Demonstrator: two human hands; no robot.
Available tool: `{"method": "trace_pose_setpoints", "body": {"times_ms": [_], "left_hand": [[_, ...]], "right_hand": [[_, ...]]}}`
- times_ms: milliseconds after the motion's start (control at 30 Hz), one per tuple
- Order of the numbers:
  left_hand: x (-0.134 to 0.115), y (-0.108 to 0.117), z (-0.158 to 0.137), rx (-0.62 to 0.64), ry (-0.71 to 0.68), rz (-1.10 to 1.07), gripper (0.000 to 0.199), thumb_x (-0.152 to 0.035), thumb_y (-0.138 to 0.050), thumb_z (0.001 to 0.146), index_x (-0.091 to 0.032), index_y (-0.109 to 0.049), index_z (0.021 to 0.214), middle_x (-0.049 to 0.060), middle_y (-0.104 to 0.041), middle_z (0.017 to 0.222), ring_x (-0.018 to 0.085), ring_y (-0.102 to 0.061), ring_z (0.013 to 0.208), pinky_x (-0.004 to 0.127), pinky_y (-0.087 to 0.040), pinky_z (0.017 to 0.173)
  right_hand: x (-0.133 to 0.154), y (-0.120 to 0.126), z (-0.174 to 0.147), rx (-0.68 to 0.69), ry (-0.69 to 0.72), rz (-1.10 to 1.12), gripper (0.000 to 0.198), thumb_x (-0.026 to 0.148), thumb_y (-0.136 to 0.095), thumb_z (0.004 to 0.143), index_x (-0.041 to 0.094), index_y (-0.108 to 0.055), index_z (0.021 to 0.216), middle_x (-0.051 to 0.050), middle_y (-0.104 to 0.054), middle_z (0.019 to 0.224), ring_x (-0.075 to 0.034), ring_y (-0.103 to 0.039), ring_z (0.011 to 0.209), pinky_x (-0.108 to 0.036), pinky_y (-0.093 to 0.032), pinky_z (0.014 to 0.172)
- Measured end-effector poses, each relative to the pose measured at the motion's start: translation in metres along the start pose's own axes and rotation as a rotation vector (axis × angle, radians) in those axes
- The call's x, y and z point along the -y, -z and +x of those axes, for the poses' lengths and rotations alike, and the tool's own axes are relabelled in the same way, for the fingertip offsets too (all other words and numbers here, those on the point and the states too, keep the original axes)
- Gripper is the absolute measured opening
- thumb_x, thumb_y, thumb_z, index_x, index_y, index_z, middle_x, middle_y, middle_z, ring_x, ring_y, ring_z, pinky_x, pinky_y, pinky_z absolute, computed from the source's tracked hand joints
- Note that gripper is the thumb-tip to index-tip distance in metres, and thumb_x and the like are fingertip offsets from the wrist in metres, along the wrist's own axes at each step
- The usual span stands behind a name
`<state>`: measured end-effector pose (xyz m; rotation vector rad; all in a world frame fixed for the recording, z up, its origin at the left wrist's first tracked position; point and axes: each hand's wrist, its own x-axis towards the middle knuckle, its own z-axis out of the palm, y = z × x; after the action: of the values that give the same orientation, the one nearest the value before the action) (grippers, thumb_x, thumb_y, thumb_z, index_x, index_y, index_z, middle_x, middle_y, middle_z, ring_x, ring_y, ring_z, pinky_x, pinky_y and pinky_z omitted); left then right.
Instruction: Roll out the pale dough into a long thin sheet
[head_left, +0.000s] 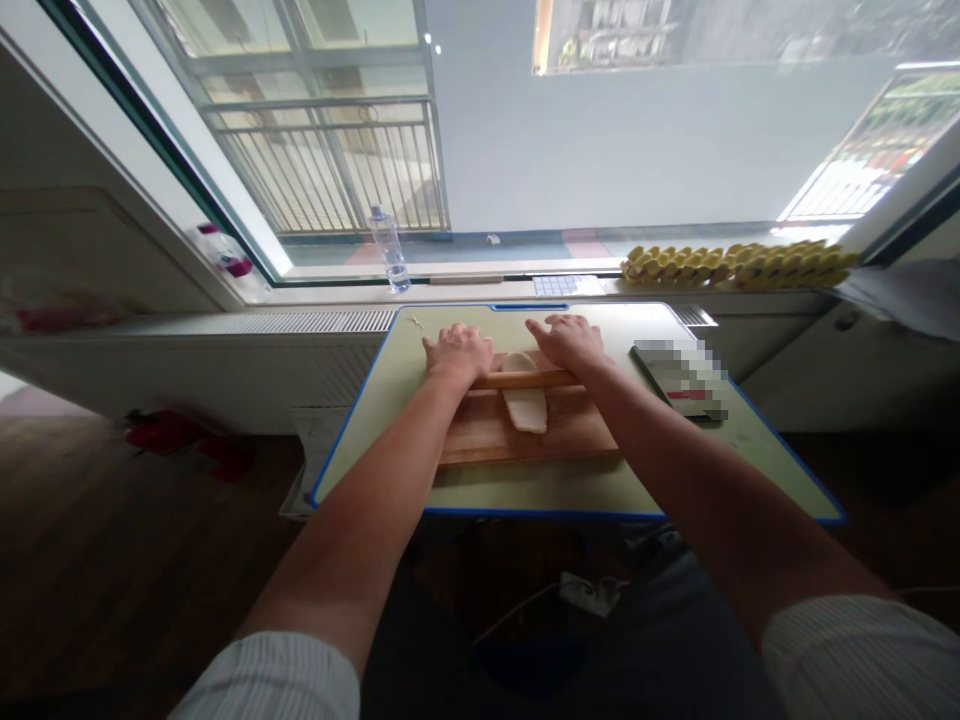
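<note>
Head cam: L hand (pixel 459 352) & R hand (pixel 571 343) lie palms-down on ends of the rolling pin (pixel 525 379), fingers loose, not wrapped. Flat dough (pixel 527 410) is under it, on the wood board (pixel 484 432). Prob. soft, light, may rip; best hold w/ both hands, by edges.

Both forearms (pixel 379 490) stretched forward, striped sleeves (pixel 281 680) near the elbows, left hand (pixel 459 350) and right hand (pixel 571 343) palms down, fingers (pixel 536 328) extended
</note>
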<state>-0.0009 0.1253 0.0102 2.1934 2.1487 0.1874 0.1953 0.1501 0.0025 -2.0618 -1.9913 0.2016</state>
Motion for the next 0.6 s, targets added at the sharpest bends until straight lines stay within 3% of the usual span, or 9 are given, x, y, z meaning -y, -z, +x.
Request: {"method": "trace_pose_setpoints", "body": {"times_ms": [167, 300, 600], "left_hand": [[0.001, -0.005, 0.021, 0.102, 0.02, 0.007, 0.057, -0.049, -0.035, 0.103, -0.026, -0.064, 0.146, 0.015, -0.055, 0.161, 0.036, -0.051, 0.145, 0.065, -0.038, 0.121], [0.001, -0.007, 0.025, 0.221, 0.006, 0.006, 0.061, -0.052, -0.033, 0.102, -0.029, -0.057, 0.154, 0.013, -0.045, 0.17, 0.037, -0.043, 0.153, 0.07, -0.03, 0.125], [0.0, -0.004, 0.007, 0.233, -0.021, -0.009, 0.071, -0.063, -0.029, 0.1, -0.035, -0.046, 0.163, 0.009, -0.034, 0.177, 0.037, -0.034, 0.159, 0.071, -0.023, 0.127]], "right_hand": [[-0.002, -0.001, 0.016, 0.069, -0.052, 0.002, 0.071, 0.063, -0.025, 0.11, 0.017, -0.071, 0.137, -0.02, -0.063, 0.151, -0.038, -0.053, 0.14, -0.057, -0.041, 0.113], [-0.003, -0.002, 0.014, 0.061, -0.047, -0.033, 0.069, 0.06, -0.025, 0.11, 0.016, -0.069, 0.14, -0.021, -0.062, 0.15, -0.039, -0.053, 0.139, -0.061, -0.04, 0.114], [-0.007, 0.0, -0.014, 0.098, -0.076, -0.027, 0.069, 0.062, -0.026, 0.11, 0.017, -0.064, 0.146, -0.023, -0.06, 0.151, -0.038, -0.05, 0.14, -0.063, -0.034, 0.117]]}}
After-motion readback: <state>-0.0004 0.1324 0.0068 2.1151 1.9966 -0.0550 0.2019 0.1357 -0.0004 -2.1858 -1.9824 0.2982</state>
